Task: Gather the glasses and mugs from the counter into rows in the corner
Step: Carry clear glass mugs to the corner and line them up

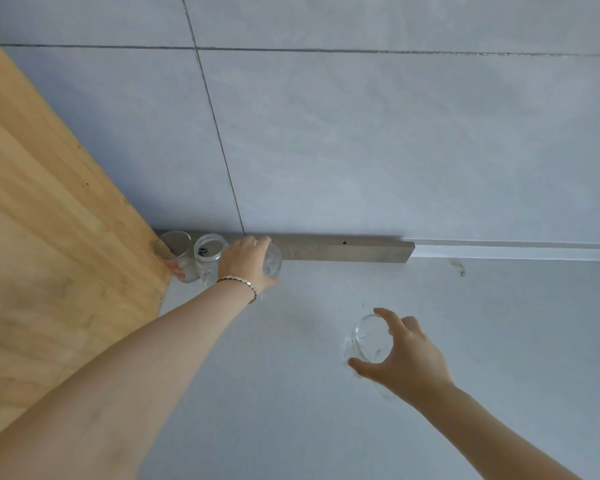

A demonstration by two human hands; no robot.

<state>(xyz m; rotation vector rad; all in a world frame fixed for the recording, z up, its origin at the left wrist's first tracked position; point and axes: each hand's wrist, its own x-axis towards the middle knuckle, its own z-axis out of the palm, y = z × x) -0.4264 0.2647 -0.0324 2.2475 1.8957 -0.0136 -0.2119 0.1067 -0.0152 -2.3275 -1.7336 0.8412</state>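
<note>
left hand [246,263] grips corner glass [272,261]; right hand [407,358] grips mug [369,341].

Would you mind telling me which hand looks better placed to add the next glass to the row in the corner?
Probably the right hand: it is wrapped around a glass mug out on the counter. The left hand is occupied holding a glass at the row's end, beside two glasses.
</note>
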